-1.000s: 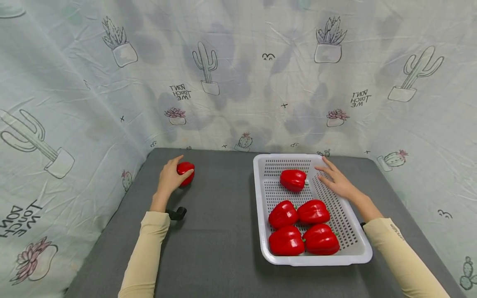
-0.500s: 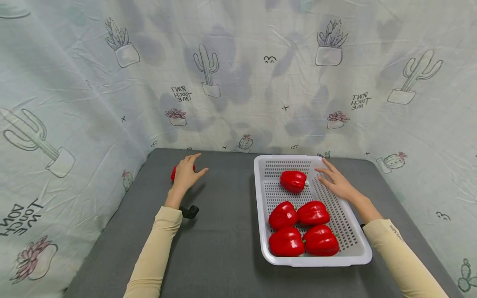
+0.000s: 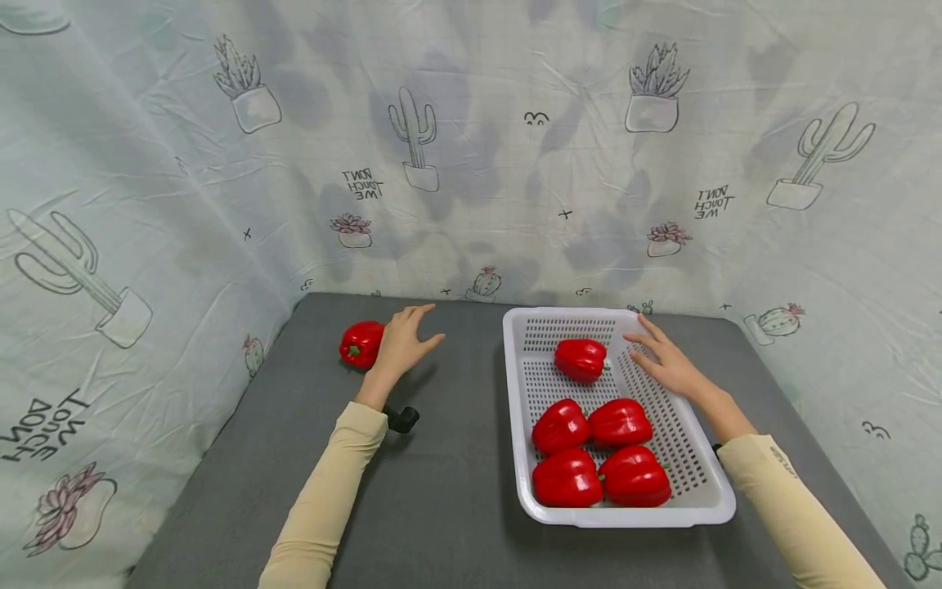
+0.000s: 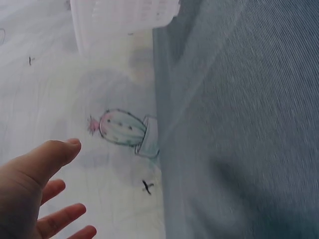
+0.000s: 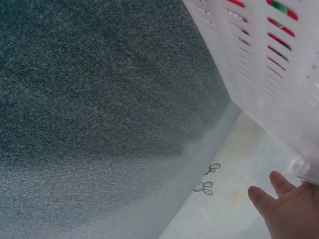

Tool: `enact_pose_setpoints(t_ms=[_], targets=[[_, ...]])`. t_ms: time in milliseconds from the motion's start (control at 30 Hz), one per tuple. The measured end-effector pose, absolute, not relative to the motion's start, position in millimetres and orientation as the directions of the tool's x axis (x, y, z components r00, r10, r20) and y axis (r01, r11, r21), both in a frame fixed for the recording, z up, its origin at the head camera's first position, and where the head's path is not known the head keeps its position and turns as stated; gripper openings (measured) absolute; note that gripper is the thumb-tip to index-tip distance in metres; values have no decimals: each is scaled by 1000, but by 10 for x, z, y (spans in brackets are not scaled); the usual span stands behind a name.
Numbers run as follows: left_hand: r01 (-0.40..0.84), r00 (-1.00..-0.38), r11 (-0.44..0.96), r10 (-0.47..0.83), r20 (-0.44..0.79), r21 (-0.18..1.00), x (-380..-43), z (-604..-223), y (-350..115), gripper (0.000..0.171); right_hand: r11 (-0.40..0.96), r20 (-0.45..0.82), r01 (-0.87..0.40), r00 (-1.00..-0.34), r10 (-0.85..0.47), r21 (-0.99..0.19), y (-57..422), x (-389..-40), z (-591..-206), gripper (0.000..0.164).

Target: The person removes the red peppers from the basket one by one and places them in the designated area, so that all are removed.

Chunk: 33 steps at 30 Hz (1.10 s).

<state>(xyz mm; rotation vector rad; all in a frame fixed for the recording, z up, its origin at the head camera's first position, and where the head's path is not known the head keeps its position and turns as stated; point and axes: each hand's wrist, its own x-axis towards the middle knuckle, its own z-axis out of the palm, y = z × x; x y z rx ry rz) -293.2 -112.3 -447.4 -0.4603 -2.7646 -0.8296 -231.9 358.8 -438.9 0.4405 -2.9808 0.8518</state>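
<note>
My left hand [image 3: 401, 343] is over the table just right of a lone red bell pepper [image 3: 357, 343], partly covering it from the head view. Its fingers are spread with nothing between them; in the left wrist view the thumb [image 4: 55, 157] and fingertips stand apart. On the right is a white perforated plastic basket [image 3: 512, 433] with several red bell peppers inside, one [image 3: 580, 360] at the back and the others grouped toward the front. My right hand [image 3: 670, 360] lies at the basket's right rim, fingers extended, some over the inside and two fingers [image 5: 264, 199] outside the wall.
The grey table [image 3: 441, 491] meets a cactus-printed cloth [image 3: 471, 147] at the back and sides. A black strap mount [image 3: 402, 420] juts from the left wrist. The basket's right side lies near the table's right edge.
My left hand has moved right, from around the lone pepper to beside it, leaving the pepper on the table with its green stem end showing. The right hand and basket look unmoved.
</note>
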Motion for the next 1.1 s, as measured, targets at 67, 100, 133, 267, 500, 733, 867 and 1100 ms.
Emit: enact_pose_setpoints(t_ms=[67,100,133,267,500,733,867,1100], targets=[[377,-919,783,251,304,494,-2933,-4464,-1058,61,815,88,-269,-961,-262,-513,3588,-2315,-4391,47],[387,-915,782,260,308,489,-2935,-4460,-1027,61,815,91,-270,-961,-262,-512,3589,-2314,-4393,47],[397,-911,779,269,313,486,-2937,-4456,-998,61,816,92,-271,-961,-261,-511,3589,-2312,-4395,47],[432,-896,768,307,321,473,-2945,-4426,-888,61,809,93,-275,-959,-267,-520,3592,-2309,-4404,47],[481,-875,756,380,302,444,-2971,-4283,-711,63,798,103,-287,-956,-276,-529,3598,-2313,-4419,46],[518,-856,737,440,272,435,-3004,-4140,-535,65,799,112,-296,-954,-279,-524,3596,-2313,-4413,45],[535,-844,724,477,245,436,-3000,-4057,-416,64,801,113,-296,-954,-279,-520,3599,-2314,-4414,44],[575,-814,700,540,212,423,-2995,-3932,-211,67,801,106,-295,-954,-282,-521,3607,-2322,-4420,46]])
